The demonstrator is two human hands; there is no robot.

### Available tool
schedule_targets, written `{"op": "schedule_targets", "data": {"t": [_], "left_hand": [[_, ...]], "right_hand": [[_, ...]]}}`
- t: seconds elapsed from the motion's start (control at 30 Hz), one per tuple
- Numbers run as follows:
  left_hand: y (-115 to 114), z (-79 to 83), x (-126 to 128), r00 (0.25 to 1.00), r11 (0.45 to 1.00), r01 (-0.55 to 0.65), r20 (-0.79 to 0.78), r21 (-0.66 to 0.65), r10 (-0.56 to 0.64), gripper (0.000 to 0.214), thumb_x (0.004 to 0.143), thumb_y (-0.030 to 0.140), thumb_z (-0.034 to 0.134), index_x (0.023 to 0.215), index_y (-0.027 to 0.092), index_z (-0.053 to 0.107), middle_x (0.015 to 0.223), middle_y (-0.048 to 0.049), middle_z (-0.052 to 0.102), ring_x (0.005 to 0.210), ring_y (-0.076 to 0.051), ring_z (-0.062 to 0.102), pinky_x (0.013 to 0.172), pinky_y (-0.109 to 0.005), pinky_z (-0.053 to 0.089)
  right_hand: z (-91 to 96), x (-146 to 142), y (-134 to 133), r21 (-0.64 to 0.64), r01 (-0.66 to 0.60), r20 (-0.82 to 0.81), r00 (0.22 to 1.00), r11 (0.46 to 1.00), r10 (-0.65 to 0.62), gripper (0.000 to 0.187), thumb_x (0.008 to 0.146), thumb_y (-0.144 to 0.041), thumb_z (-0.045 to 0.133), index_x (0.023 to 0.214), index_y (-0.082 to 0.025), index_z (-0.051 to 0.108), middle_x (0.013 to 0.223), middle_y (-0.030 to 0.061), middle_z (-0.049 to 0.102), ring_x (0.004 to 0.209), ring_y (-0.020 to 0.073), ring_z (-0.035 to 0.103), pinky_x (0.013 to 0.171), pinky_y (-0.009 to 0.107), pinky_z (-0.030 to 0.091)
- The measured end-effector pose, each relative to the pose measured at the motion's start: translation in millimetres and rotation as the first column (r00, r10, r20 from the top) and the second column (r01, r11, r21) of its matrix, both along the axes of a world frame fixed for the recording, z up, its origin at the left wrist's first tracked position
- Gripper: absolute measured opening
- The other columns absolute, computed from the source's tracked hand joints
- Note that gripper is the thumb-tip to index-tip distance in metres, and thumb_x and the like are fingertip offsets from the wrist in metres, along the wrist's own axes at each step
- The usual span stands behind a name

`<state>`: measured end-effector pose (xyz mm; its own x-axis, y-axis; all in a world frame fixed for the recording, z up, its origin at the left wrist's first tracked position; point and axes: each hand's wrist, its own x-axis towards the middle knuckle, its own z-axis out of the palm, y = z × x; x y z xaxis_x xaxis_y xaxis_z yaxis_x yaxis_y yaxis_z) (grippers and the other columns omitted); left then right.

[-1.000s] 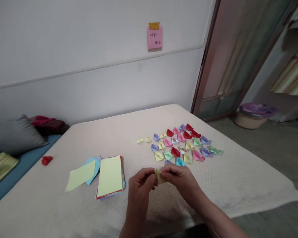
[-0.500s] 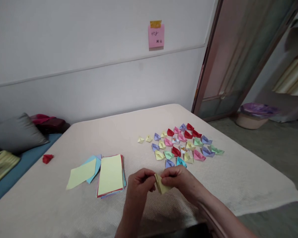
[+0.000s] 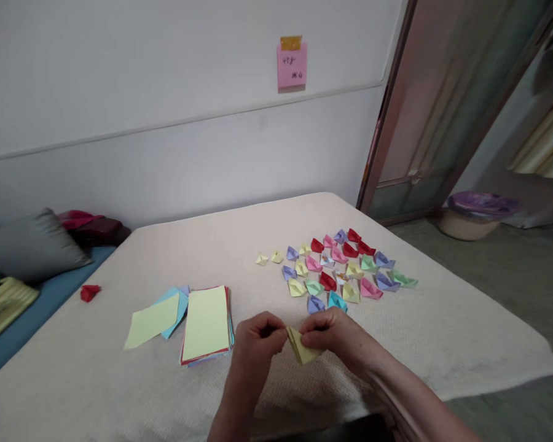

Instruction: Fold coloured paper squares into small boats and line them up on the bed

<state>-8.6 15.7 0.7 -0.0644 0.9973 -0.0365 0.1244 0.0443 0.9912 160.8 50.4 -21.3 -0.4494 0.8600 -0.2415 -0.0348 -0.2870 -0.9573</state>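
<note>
A small folded piece of pale yellow paper (image 3: 306, 352) is held up just above the cloth-covered surface. My right hand (image 3: 334, 334) pinches it from the right, thumb on the near face. At its upper left corner, the thumb and forefinger of my left hand (image 3: 260, 341) are pressed together on the edge. The fold stands slightly parted along its left side. Just beyond my hands lie folded paper boats, the nearest being a blue one (image 3: 337, 301) and a purple one (image 3: 316, 304).
Several more coloured boats (image 3: 327, 281) spread to the right. Left of my hands are a paper stack (image 3: 206, 325), loose yellow and blue sheets (image 3: 154, 320) and a red folded paper (image 3: 90, 293). A pink note (image 3: 292, 66) is taped to the wall; a lined bin (image 3: 472, 215) stands on the floor.
My left fingers have shifted from around the paper's left edge to a pinch at its upper corner. The paper has moved slightly down and toward me.
</note>
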Motion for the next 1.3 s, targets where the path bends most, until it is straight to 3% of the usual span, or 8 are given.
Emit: {"op": "schedule_targets", "data": {"t": [0.13, 0.27, 0.33, 0.5, 0.67, 0.77, 1.03, 1.3], "left_hand": [[-2, -4.5, 7, 0.991, 0.989, -0.133, 0.023, 0.069, 0.132, 0.012, 0.066, 0.012, 0.060, 0.055, 0.015, 0.058, 0.047, 0.0059, 0.044, 0.050, -0.008, 0.036, 0.048, -0.021, 0.028], [-2, -9.4, 14, 0.938, 0.990, -0.120, 0.319, -0.069, 0.136, 0.009, 0.071, 0.015, 0.058, 0.062, 0.016, 0.057, 0.047, 0.0066, 0.041, 0.048, -0.008, 0.036, 0.048, -0.022, 0.029], [-2, -9.4, 16, 0.925, 0.988, -0.101, 0.356, -0.113, 0.135, 0.012, 0.077, 0.024, 0.057, 0.067, 0.016, 0.058, 0.052, 0.0048, 0.046, 0.050, -0.009, 0.039, 0.049, -0.022, 0.031], [1, -7.8, 17, 0.969, 0.993, -0.057, 0.234, -0.103, 0.080, 0.017, 0.072, 0.029, 0.065, 0.067, 0.014, 0.061, 0.060, 0.0015, 0.054, 0.060, -0.011, 0.045, 0.057, -0.023, 0.035], [1, -6.9, 17, 0.983, 0.996, -0.084, 0.164, 0.002, 0.082, 0.013, 0.071, 0.022, 0.065, 0.060, 0.015, 0.061, 0.055, 0.0045, 0.048, 0.058, -0.010, 0.040, 0.057, -0.023, 0.033], [-1, -3.5, 18, 0.987, 0.995, -0.092, 0.138, 0.024, 0.088, 0.013, 0.071, 0.021, 0.064, 0.060, 0.015, 0.061, 0.056, 0.0046, 0.048, 0.059, -0.011, 0.040, 0.057, -0.023, 0.032], [-3, -9.7, 18, 0.984, 0.989, -0.144, 0.113, 0.041, 0.139, 0.020, 0.074, 0.021, 0.059, 0.056, 0.016, 0.055, 0.054, 0.0048, 0.041, 0.059, -0.011, 0.035, 0.054, -0.023, 0.031], [0, -18.9, 18, 0.957, 0.995, -0.084, 0.272, -0.061, 0.098, 0.023, 0.076, 0.032, 0.061, 0.061, 0.016, 0.056, 0.057, 0.0039, 0.047, 0.059, -0.012, 0.041, 0.056, -0.023, 0.035]], "right_hand": [[-0.7, -7, -2, 0.004, 0.045, -0.007, 0.999, 0.999, -0.045, 0.007, 0.060, -0.020, 0.071, 0.062, -0.014, 0.073, 0.049, -0.0019, 0.056, 0.047, 0.0079, 0.040, 0.049, 0.023, 0.027], [-0.2, -10, -2, 0.074, 0.062, 0.035, 0.997, 0.995, -0.065, 0.007, 0.061, -0.020, 0.069, 0.060, -0.014, 0.071, 0.049, -0.0033, 0.052, 0.047, 0.0077, 0.038, 0.048, 0.023, 0.026], [-0.9, -9, -1, 0.176, 0.070, 0.105, 0.990, 0.982, -0.089, 0.007, 0.064, -0.020, 0.067, 0.060, -0.015, 0.070, 0.049, -0.0037, 0.051, 0.048, 0.0083, 0.039, 0.049, 0.023, 0.027], [1.8, -7, -5, 0.558, 0.035, 0.285, 0.931, 0.829, -0.230, 0.013, 0.075, -0.019, 0.062, 0.064, -0.017, 0.068, 0.060, -0.0015, 0.059, 0.058, 0.0118, 0.051, 0.055, 0.023, 0.034], [8.3, -9, -13, 0.722, -0.033, 0.341, 0.886, 0.692, -0.314, 0.016, 0.079, -0.017, 0.060, 0.064, -0.017, 0.064, 0.061, -0.0013, 0.059, 0.059, 0.0118, 0.053, 0.057, 0.023, 0.035], [9.2, -9, -14, 0.708, -0.021, 0.335, 0.889, 0.706, -0.310, 0.016, 0.079, -0.017, 0.060, 0.063, -0.017, 0.063, 0.061, -0.0016, 0.058, 0.059, 0.0116, 0.052, 0.056, 0.022, 0.035], [5.3, -11, -9, 0.473, -0.041, 0.291, 0.950, 0.880, -0.112, 0.016, 0.078, -0.019, 0.056, 0.064, -0.016, 0.061, 0.057, -0.0039, 0.051, 0.056, 0.0108, 0.045, 0.052, 0.022, 0.033], [6.0, -14, -10, 0.510, 0.023, 0.254, 0.951, 0.860, -0.176, 0.021, 0.081, -0.020, 0.051, 0.061, -0.017, 0.053, 0.057, -0.0048, 0.047, 0.057, 0.0107, 0.042, 0.054, 0.022, 0.033]]}}
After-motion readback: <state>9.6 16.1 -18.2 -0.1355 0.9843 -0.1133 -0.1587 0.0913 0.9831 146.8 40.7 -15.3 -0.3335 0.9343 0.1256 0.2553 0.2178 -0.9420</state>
